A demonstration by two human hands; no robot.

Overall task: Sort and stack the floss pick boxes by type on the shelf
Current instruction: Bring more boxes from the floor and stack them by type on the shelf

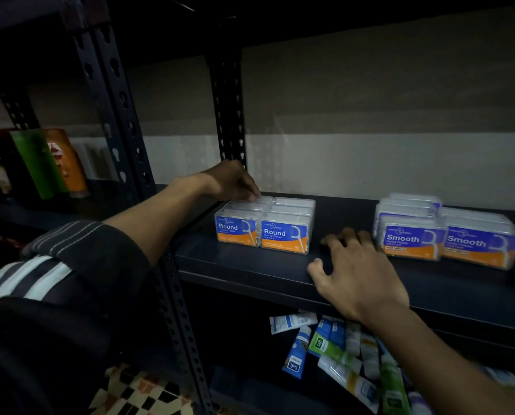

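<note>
Fingers (251,195) of the left hand (230,181), bent together, touch the rear Round boxes (265,226); right hand (358,274) lies splayed.

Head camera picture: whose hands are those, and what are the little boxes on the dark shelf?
There is no machine here. A person wears one camera on their head, so you see their own two hands from above. The left hand reaches to the Round floss pick boxes, and its fingertips touch the top of one. Whether it grips it, I cannot tell. The right hand is spread open at the front of the shelf, holding nothing, beside the Smooth floss pick boxes. Each kind stands in its own group. Tubes lie jumbled on the shelf below.
</note>
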